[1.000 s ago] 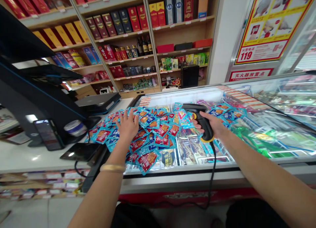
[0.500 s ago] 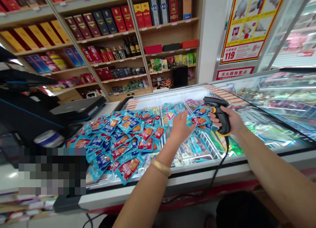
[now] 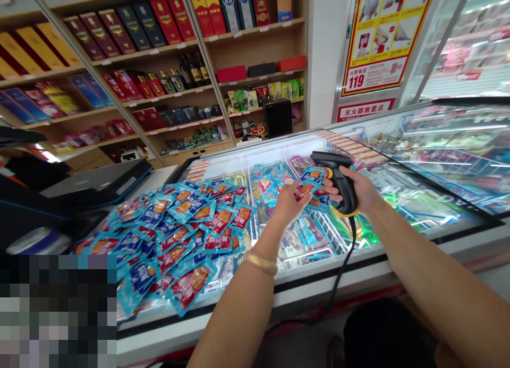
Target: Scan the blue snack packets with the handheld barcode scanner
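My right hand [image 3: 360,190] is wrapped round the handle of a black and yellow barcode scanner [image 3: 343,185], its cable hanging down over the freezer's front edge. Just left of the scanner is a small cluster of blue-edged snack packets [image 3: 316,174]. My left hand [image 3: 287,203], with a gold bangle on the wrist, has its thumb and fingers closed on a red-fronted snack packet [image 3: 305,190] in that cluster; the fingertips are partly hidden. A large heap of similar red and blue packets [image 3: 175,224] covers the left of the freezer's glass top.
Under the glass of the chest freezer [image 3: 295,283] lie baskets of wrapped goods. A dark counter device [image 3: 119,182] stands at the left behind the heap. Shelves [image 3: 255,44] with boxes and bottles line the back wall, beside a red and yellow poster [image 3: 382,44].
My left hand has gone from spread fingers to a closed grip on a packet beside the scanner. The view has shifted, so most things sit further left in it.
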Demonstrator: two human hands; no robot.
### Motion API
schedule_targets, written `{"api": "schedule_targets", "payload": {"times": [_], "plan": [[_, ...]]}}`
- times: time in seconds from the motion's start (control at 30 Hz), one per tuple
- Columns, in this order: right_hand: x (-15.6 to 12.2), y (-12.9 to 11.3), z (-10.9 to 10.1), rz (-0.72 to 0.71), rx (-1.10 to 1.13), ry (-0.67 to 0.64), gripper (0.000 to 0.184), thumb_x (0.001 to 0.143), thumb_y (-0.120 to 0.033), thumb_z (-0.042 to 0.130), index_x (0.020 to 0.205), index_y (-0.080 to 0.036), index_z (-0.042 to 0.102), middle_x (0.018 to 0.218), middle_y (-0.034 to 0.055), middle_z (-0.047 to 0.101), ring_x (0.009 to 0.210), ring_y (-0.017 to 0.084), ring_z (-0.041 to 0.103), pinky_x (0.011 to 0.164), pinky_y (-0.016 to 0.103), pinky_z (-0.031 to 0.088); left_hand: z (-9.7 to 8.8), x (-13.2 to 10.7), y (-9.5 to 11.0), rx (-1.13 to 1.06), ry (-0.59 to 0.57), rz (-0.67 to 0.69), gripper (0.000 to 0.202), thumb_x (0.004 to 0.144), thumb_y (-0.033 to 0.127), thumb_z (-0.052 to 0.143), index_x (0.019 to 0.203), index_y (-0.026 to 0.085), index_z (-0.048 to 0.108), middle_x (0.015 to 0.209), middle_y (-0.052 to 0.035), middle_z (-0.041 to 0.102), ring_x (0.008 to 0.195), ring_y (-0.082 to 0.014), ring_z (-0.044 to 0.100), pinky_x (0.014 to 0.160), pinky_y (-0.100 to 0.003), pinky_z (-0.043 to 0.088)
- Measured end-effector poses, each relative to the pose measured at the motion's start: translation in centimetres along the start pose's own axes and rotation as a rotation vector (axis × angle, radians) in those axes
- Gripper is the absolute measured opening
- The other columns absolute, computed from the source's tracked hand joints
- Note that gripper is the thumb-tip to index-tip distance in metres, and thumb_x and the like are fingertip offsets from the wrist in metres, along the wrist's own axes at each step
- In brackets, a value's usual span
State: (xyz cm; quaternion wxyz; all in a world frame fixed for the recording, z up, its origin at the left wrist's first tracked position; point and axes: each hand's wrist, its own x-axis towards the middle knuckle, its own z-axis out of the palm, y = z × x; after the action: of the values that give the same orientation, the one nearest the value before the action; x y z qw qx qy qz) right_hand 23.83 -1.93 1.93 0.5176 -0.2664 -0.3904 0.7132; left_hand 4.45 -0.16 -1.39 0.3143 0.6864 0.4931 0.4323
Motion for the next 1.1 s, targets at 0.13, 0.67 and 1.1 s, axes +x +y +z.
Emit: {"api": "schedule_targets", "payload": {"times": [0.13, 0.67, 1.1], "plan": [[-0.2, 0.0, 0.2, 0.023, 0.002, -0.014, 0.022, 0.079, -0.036, 0.061, 0.093, -0.019, 0.056, 0.071, 0.0029, 0.049, 0.054, 0.013, 0.042, 0.037, 0.021, 0.035, -0.8, 0.3, 0.3, -0.551, 0.119, -0.238, 0.046, 0.089, 0.058, 0.048, 0.107, 0.019, 0.066, 0.105, -0.0098, 0.070, 0.102, -0.0249, 0.065, 0.099, -0.045, 0.046], [0.0, 1.0, 0.4, 0.146, -0.055, -0.122, 0.022, 0.081, -0.036, 0.062, 0.087, -0.017, 0.054, 0.071, 0.0029, 0.051, 0.052, 0.010, 0.042, 0.038, 0.020, 0.037, -1.0, 0.5, 0.1, -0.847, 0.112, -0.360, 0.041, 0.092, 0.055, 0.045, 0.092, 0.019, 0.065, 0.096, -0.0074, 0.072, 0.100, -0.0216, 0.069, 0.101, -0.043, 0.047], [0.2, 1.4, 1.4, 0.136, 0.049, -0.075, 0.019, 0.079, -0.033, 0.063, 0.088, -0.018, 0.057, 0.069, 0.0027, 0.051, 0.052, 0.011, 0.042, 0.037, 0.019, 0.038, -3.5, 0.0, 0.7, -0.475, 0.332, -0.121, 0.037, 0.088, 0.047, 0.057, 0.115, 0.023, 0.066, 0.118, -0.0069, 0.067, 0.119, -0.0252, 0.057, 0.103, -0.040, 0.044]]}}
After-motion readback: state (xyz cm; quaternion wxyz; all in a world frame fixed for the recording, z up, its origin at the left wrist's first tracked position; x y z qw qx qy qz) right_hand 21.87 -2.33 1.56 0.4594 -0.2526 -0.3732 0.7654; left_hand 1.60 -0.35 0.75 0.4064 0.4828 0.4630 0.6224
